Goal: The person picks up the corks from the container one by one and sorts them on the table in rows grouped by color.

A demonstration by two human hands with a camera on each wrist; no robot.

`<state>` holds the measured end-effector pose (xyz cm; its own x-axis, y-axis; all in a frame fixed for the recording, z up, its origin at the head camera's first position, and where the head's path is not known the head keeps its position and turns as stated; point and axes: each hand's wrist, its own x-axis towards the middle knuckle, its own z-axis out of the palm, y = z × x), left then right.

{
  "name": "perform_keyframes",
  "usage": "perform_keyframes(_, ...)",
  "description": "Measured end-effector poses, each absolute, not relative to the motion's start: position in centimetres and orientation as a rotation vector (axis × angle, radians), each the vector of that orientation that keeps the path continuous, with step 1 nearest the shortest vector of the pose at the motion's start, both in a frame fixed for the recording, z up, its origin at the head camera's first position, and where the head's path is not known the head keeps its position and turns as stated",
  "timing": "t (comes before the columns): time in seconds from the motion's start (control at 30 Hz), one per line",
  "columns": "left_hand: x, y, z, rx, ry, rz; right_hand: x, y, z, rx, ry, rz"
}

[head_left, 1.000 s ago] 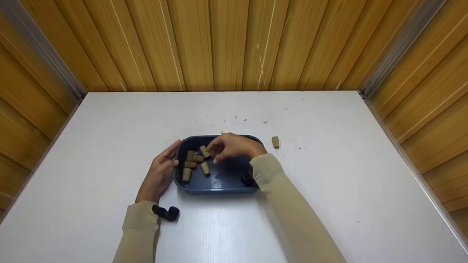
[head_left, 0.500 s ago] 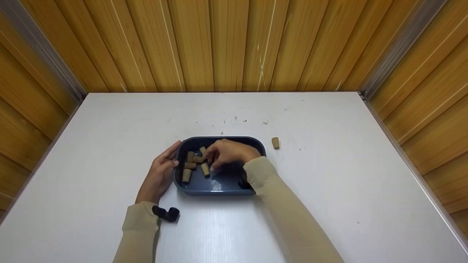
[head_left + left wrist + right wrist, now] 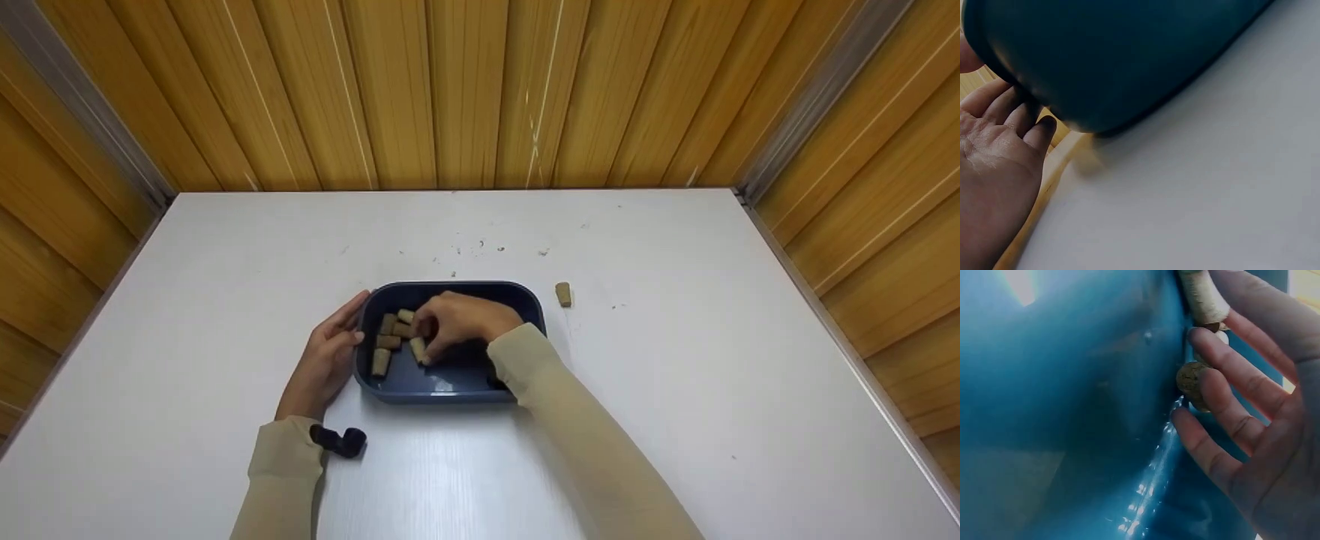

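A dark blue plastic tray [image 3: 450,397] holds several tapered cork stoppers [image 3: 381,362] grouped toward its left end. At that end my left hand [image 3: 326,360] holds the tray, its thumb over the rim and its fingers along the outer wall. The left wrist view shows those fingers [image 3: 1002,107] against the tray's outside. Inside the tray, my right hand [image 3: 465,319] pinches one cork stopper [image 3: 1204,298] between thumb and forefinger. Its other fingers spread near another cork stopper [image 3: 1192,379]. The right hand partly covers the tray's interior in the head view.
One cork stopper [image 3: 563,294] lies on the white table [image 3: 675,375] to the right of the tray. Small crumbs [image 3: 501,248] are scattered behind the tray. Wood-patterned panels [image 3: 465,90] wall the table's back and sides.
My right hand has moved left and nearer inside the tray, onto a front cork stopper. The cork stopper it was at earlier now lies farther left. My left hand stays at the tray.
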<state>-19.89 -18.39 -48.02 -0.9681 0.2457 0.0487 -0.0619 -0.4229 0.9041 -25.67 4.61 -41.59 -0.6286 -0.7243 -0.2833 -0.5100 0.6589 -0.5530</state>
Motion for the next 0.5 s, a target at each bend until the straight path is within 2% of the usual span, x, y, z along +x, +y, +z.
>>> perform_keyframes(0.5,-19.8,-18.41,-47.94,0.273,1.566,2.494,-25.62,4.61,-41.59,-0.925,2.415,-0.561)
